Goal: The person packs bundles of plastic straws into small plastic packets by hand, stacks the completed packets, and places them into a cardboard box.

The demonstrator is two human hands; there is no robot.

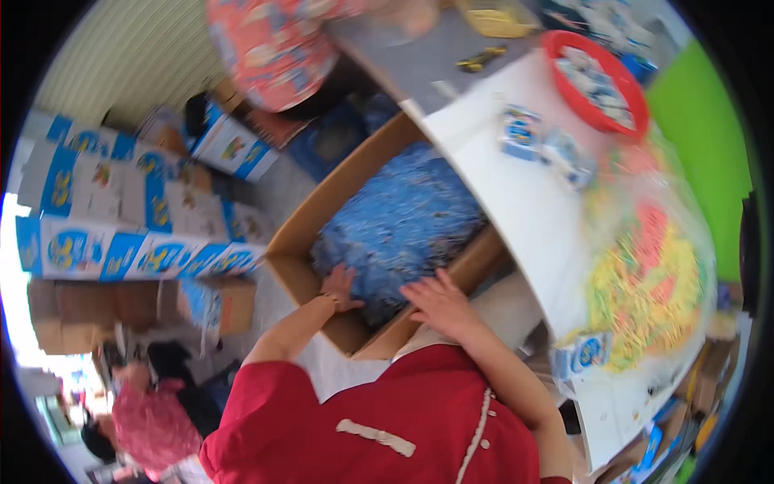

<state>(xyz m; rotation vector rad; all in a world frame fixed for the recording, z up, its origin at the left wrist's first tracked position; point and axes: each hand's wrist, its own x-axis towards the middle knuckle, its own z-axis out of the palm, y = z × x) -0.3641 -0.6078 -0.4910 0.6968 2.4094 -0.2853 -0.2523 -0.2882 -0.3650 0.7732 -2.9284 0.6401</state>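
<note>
A large open cardboard box (302, 216) stands before me, filled with blue plastic, perhaps a bag or many small packets (395, 206); I cannot tell which. Inside its near left corner, my left hand (343, 288) lies against the blue plastic with its fingers spread. My right hand (442, 305) rests over the box's near edge, fingers stretched out and their tips at the blue contents. Neither hand grips anything.
On the right, a white table (484, 153) holds a red basin (556, 56) of small packets, two small packs and a clear bag (645, 282) of yellow and red pieces. Blue-and-white cartons (121, 185) are stacked at left. One person (270, 48) is beyond the box, another (157, 419) lower left.
</note>
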